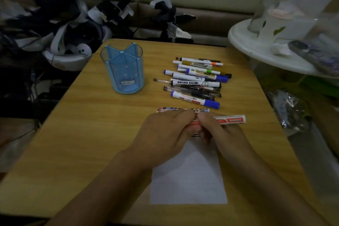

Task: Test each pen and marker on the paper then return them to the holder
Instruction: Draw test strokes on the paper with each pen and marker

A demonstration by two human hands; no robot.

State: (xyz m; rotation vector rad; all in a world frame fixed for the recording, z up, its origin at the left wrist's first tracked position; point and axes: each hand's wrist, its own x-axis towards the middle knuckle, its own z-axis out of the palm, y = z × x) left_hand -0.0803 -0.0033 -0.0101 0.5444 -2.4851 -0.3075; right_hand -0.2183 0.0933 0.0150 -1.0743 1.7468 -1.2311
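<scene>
Both hands meet above the top edge of the white paper (189,176) and hold a red-and-white marker (231,119) that lies sideways. My left hand (165,134) grips its red cap end, and my right hand (218,130) grips the barrel, whose tail sticks out to the right. A clear blue pen holder (122,68) with a cat picture stands upright and holds nothing at the back left. Several pens and markers (197,80) lie in a loose pile to its right. The top part of the paper is hidden by my hands.
The wooden table (82,134) carries a thin patterned strip (170,109) just beyond my fingers. A white round tray (266,49) with glassware overhangs the back right corner. Dark clutter and a white bowl (64,58) sit off the back left edge.
</scene>
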